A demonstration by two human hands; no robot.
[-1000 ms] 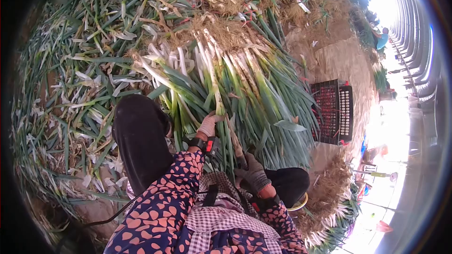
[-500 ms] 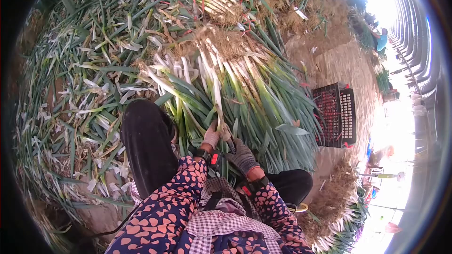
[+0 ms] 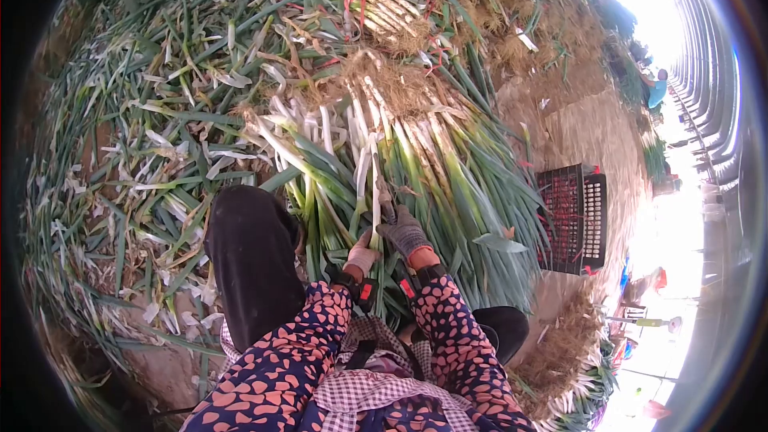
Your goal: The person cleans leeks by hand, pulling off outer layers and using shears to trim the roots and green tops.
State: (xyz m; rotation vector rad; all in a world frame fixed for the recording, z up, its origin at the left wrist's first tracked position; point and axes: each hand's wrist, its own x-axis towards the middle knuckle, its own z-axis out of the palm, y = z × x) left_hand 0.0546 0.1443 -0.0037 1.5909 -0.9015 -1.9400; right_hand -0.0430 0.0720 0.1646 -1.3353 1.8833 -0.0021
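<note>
My left hand (image 3: 362, 256), in a pale glove, is closed around the green part of a large green onion (image 3: 374, 192). The stalk points away from me, its white shank uppermost. Just right of it my right hand (image 3: 406, 234), in a grey knit glove, is closed on a brownish outer leaf (image 3: 386, 194) lying along the shank. Whether that leaf is still attached is too small to tell. Beyond and under both hands spreads a pile of green onions (image 3: 448, 164), roots at the far side and green tops toward me.
Loose leaves and peelings (image 3: 152, 160) cover the ground at left. Bundles with red ties (image 3: 392, 12) lie at the far side. A dark plastic crate (image 3: 572, 218) stands at right, and more onions (image 3: 580, 400) lie at lower right. Another person (image 3: 658, 90) is in the distance.
My right hand has moved up and away from me along the stalk, with the brownish leaf. My left hand is slightly lower. More of the white shank shows. The whole view has shifted a little.
</note>
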